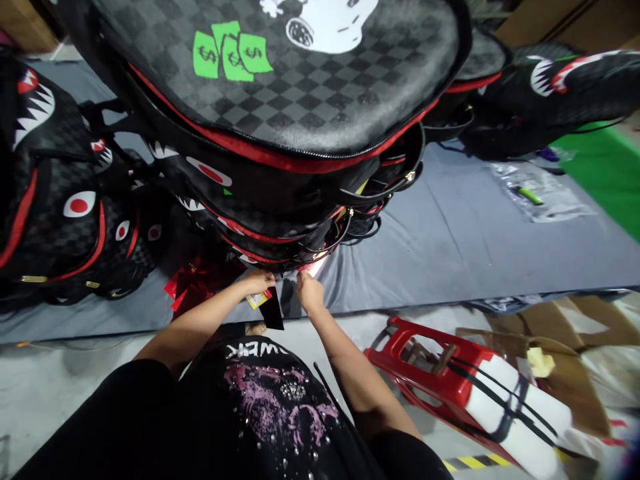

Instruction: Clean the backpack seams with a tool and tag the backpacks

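A tall stack of black checkered backpacks with red trim rises in front of me, a white figure and green dollar notes printed on the top one. Below its near edge, my left hand is closed by a black tag and a yellow-and-white label that hang under its fingers. My right hand is closed a little to the right, near the lowest bag; what its fingers grip is too small to make out. Red shiny ribbon or tags lie left of my left hand.
More shark-face backpacks stand on the left, others at the back right. A clear plastic bag lies on the grey-covered table. A red stool with a white padded top and cardboard are on the floor at right.
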A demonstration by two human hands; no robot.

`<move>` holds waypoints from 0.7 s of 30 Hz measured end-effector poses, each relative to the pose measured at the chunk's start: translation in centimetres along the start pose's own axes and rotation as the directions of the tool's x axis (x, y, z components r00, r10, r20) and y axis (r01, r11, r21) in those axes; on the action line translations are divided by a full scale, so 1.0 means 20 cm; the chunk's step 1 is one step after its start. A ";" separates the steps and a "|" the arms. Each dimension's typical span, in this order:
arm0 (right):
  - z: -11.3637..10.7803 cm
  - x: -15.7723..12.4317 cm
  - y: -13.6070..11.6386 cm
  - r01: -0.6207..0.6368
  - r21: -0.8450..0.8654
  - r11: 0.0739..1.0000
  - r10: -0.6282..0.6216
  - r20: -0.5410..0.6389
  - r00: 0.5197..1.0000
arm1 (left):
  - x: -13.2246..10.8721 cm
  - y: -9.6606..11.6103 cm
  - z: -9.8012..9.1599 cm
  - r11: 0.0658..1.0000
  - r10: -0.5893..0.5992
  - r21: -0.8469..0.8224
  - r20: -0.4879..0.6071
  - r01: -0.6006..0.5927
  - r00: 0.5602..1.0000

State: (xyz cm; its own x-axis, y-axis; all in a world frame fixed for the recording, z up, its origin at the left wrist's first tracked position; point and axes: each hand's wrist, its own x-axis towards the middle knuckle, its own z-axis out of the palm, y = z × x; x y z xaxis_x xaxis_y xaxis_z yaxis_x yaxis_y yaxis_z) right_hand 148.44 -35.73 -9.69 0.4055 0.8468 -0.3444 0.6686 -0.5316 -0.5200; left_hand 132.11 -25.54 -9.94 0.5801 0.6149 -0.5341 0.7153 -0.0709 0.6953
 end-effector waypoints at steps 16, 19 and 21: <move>-0.04 0.02 -0.01 -0.410 0.568 0.714 0.125 0.473 0.872 | -0.17 0.00 0.00 0.944 0.326 0.145 -0.256 -0.298 0.910; -0.06 0.02 0.00 -0.478 0.665 0.574 0.056 0.550 0.833 | -0.18 0.03 0.01 0.902 0.410 0.233 -0.203 -0.363 0.889; -0.06 0.01 0.00 -0.495 0.722 0.483 0.016 0.558 0.830 | -0.19 0.04 0.03 0.862 0.471 0.296 -0.166 -0.412 0.866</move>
State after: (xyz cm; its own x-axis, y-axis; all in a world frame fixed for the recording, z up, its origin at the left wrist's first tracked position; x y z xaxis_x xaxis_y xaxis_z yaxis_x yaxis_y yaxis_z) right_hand 149.22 -35.46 -8.84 -0.0009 0.6831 -0.7303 -0.3277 -0.6902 -0.6452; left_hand 130.60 -28.40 -7.58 0.7750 0.6295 -0.0552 0.4927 -0.5473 0.6765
